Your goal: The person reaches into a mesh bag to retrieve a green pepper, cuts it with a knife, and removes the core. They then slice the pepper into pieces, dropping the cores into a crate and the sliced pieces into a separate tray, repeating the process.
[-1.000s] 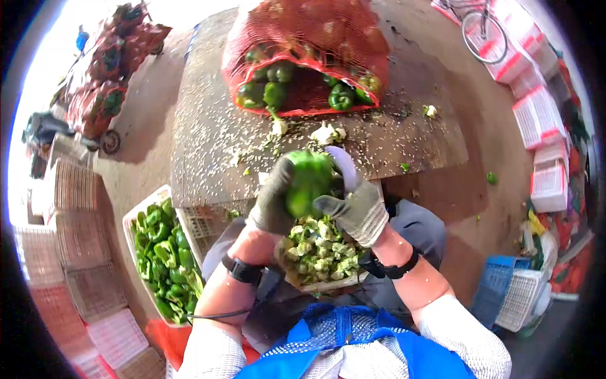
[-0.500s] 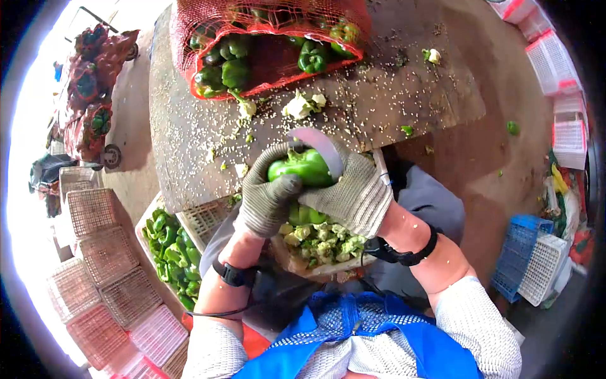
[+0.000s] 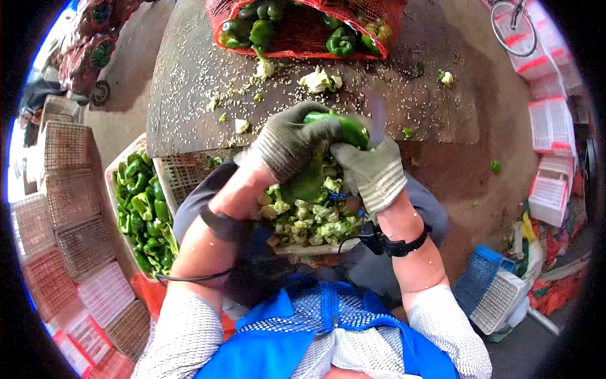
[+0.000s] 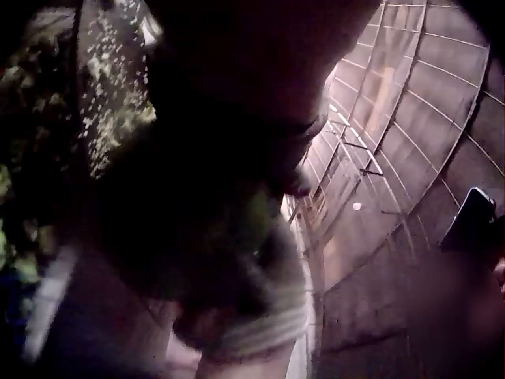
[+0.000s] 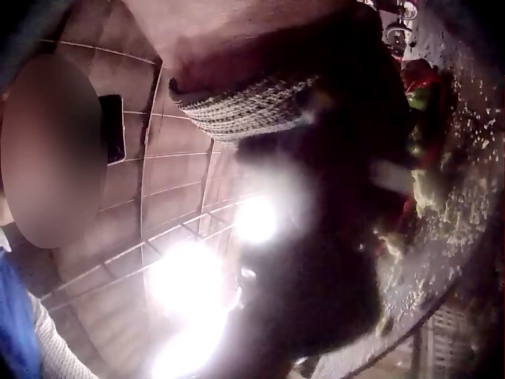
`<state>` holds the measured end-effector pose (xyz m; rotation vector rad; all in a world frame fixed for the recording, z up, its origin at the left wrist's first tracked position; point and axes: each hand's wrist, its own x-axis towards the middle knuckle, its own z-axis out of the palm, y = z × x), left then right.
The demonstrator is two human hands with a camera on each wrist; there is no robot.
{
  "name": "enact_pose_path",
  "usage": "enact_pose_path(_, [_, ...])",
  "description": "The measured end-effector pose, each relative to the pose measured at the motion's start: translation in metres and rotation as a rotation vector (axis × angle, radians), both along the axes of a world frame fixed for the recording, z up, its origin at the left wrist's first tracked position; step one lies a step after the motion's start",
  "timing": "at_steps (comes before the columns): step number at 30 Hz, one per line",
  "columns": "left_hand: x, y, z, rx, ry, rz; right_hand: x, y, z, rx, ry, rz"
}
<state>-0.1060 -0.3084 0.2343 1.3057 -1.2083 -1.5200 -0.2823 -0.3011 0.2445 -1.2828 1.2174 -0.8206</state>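
In the head view, my gloved left hand (image 3: 290, 140) grips a green bell pepper (image 3: 355, 131) above a crate of pale pepper cores (image 3: 315, 221). Close on its right, my gloved right hand (image 3: 374, 174) holds a knife, whose blurred blade (image 3: 377, 117) stands up beside the pepper. Below the left hand is a blurred green pepper piece (image 3: 306, 182), over the cores. Both wrist views are dark; the left glove (image 4: 260, 316) and the right glove's cuff (image 5: 245, 110) show, but what they hold is hidden there.
A red mesh sack (image 3: 303, 52) of green peppers lies open on the seed-strewn board (image 3: 189, 120), near loose cores (image 3: 320, 81). At left stands a crate of cut peppers (image 3: 144, 208). Stacked crates (image 3: 72, 183) line the left; a blue crate (image 3: 483, 275) sits at lower right.
The hands have turned the pepper and moved slightly apart, the left hand now over its near side. A blurred green piece now shows below the left hand. The head view has shifted.
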Motion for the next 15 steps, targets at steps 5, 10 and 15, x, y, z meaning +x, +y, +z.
enact_pose_path(5, [0.034, 0.001, 0.013, -0.004, -0.026, -0.357, -0.01, 0.022, 0.034, 0.343, -0.094, 0.022])
enact_pose_path(10, [0.025, 0.011, -0.003, 0.315, 0.894, 0.112, 0.006, 0.01, 0.056, 0.291, -0.169, 0.066])
enact_pose_path(15, [0.019, -0.007, 0.012, 0.258, 1.108, 0.226, 0.032, 0.001, 0.053, 0.414, -0.424, -0.106])
